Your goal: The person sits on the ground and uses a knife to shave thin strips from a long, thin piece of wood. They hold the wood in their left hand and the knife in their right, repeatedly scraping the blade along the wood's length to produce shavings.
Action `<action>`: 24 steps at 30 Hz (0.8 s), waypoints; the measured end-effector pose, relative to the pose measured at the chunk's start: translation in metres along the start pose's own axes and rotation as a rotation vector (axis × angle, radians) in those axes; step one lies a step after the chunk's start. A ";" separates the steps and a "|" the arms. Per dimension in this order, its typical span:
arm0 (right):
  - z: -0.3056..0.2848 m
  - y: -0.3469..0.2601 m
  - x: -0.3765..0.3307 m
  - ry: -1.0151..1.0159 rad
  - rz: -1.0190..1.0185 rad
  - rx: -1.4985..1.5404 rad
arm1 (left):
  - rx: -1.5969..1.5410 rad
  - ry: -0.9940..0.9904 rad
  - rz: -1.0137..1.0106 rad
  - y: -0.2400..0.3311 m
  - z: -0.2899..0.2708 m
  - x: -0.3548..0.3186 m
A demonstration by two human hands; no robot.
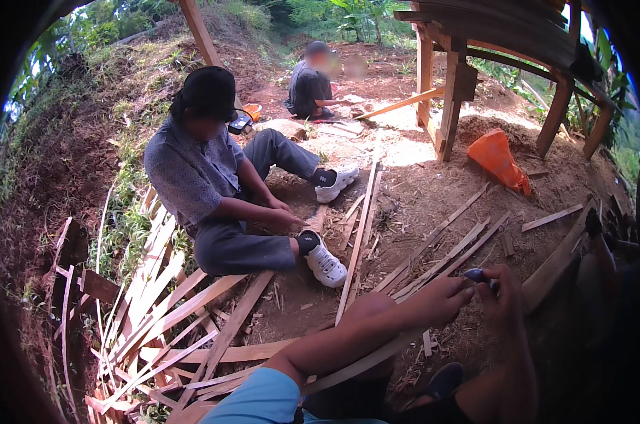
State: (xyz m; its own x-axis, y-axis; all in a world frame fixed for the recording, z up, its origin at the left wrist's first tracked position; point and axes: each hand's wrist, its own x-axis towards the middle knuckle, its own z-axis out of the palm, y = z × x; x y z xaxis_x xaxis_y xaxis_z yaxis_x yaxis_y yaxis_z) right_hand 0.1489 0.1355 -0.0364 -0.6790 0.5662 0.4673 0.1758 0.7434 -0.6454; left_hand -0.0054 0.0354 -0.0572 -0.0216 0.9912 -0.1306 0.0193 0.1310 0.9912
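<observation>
In front of me at the lower right, my left hand (440, 302) and my right hand (502, 284) are close together. The fingers of my right hand are closed round a small dark, shiny, rounded object (475, 275); its kind is not clear. My left fingers are pressed together just beside it, and what they pinch, if anything, is too small to make out. A pale wooden strip (366, 364) runs below my left forearm, and I cannot tell whether it touches the arm.
At left, a seated person (200, 169) bends over a white shoe (325, 265). Split wood strips (150, 283) are heaped near that person; long slats (362, 233) lie on the dirt. Behind are another seated person (309, 85), an orange sack (498, 159) and a timber frame (453, 99).
</observation>
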 end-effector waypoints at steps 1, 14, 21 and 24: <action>-0.002 0.004 0.004 0.017 0.035 -0.024 | 0.035 0.017 0.050 0.003 0.003 -0.001; -0.009 0.002 0.007 0.110 -0.098 -0.048 | -0.211 0.026 -0.149 0.027 0.006 0.001; -0.013 0.007 0.004 0.153 -0.029 -0.028 | -0.106 0.081 -0.160 0.038 0.010 -0.005; -0.009 0.002 -0.004 0.179 -0.050 -0.017 | -0.083 0.097 -0.171 0.043 0.011 -0.005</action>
State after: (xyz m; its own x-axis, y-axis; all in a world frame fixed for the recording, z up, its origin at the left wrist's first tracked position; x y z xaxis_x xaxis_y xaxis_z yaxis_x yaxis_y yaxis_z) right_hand 0.1588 0.1381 -0.0345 -0.5494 0.5818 0.5998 0.1585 0.7773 -0.6088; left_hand 0.0067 0.0366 -0.0147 -0.1138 0.9476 -0.2985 -0.0757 0.2913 0.9536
